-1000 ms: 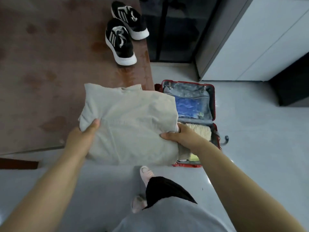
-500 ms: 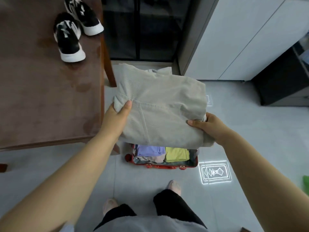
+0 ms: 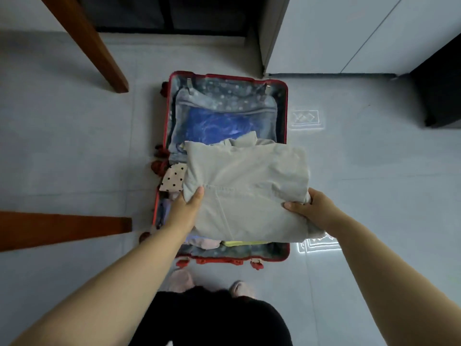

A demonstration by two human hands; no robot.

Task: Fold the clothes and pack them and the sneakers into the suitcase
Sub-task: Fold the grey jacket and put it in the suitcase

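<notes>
A folded beige garment (image 3: 245, 186) hangs over the near half of the open red suitcase (image 3: 286, 113) on the floor. My left hand (image 3: 185, 209) grips its near left edge, thumb on top. My right hand (image 3: 310, 208) grips its near right edge the same way. Below the garment the suitcase holds a polka-dot cloth (image 3: 172, 179), a pink piece (image 3: 207, 243) and a yellow piece (image 3: 239, 243). The far half shows a blue bag (image 3: 212, 126) behind a zipped liner. The sneakers are out of view.
Brown wooden table legs (image 3: 99, 48) and a rail (image 3: 62, 229) stand left of the suitcase. White cabinets (image 3: 336, 33) and a dark unit (image 3: 439, 91) line the back right. My feet in pink slippers (image 3: 182, 280) stand at the suitcase's near edge on grey tile.
I turned from the table toward the floor and carried the beige garment down over the suitcase. The sneakers and tabletop have left the view.
</notes>
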